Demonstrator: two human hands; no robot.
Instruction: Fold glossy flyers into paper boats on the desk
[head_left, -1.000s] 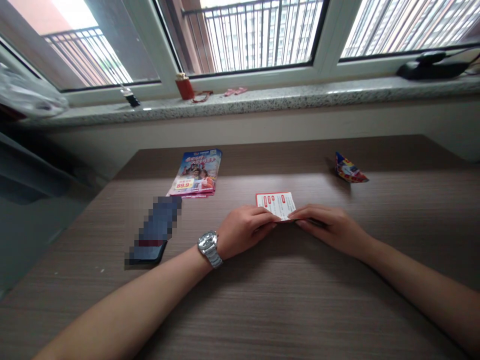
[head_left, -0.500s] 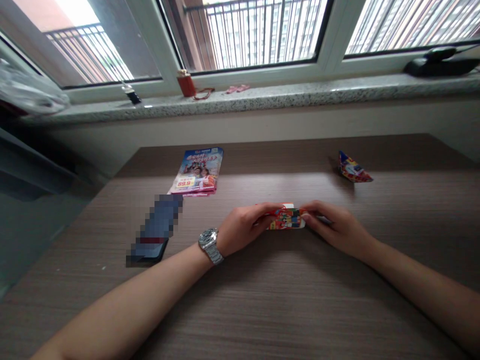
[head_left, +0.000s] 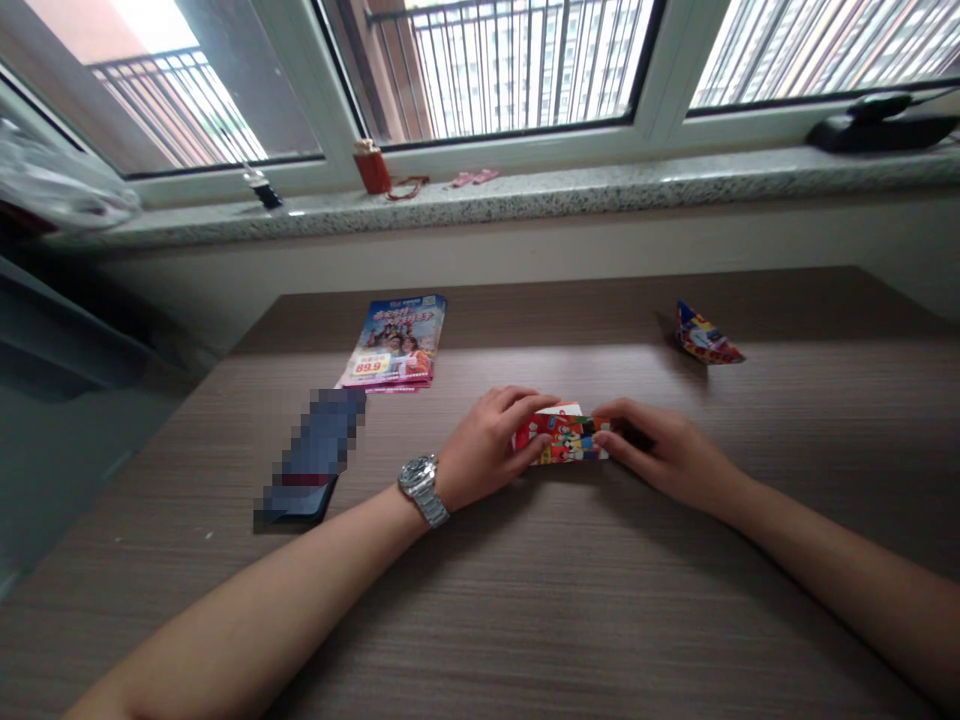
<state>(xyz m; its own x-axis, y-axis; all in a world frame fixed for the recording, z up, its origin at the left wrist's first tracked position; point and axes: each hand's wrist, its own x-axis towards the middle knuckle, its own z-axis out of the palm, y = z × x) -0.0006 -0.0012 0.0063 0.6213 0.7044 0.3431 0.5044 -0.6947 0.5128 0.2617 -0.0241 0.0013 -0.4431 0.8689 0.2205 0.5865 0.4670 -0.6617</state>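
Clamping the left end of a small folded, red multicoloured printed paper [head_left: 570, 446] with the left hand [head_left: 484, 450] and pinching the right end with the right hand [head_left: 667, 450], holding both hands apart, mid-scene over the brown wood-grain table [head_left: 525, 610]. Probably calling for matched edges, level ends and even pressure outward from the middle, without skewing layers. Showing lettering too small to read there. Showing, far right, a pointed blue, red and yellow folded-paper piece [head_left: 705, 338]; far left, a stack of glossy blue-and-pink flyers [head_left: 397, 335], apparently reading "89.9", otherwise illegible.
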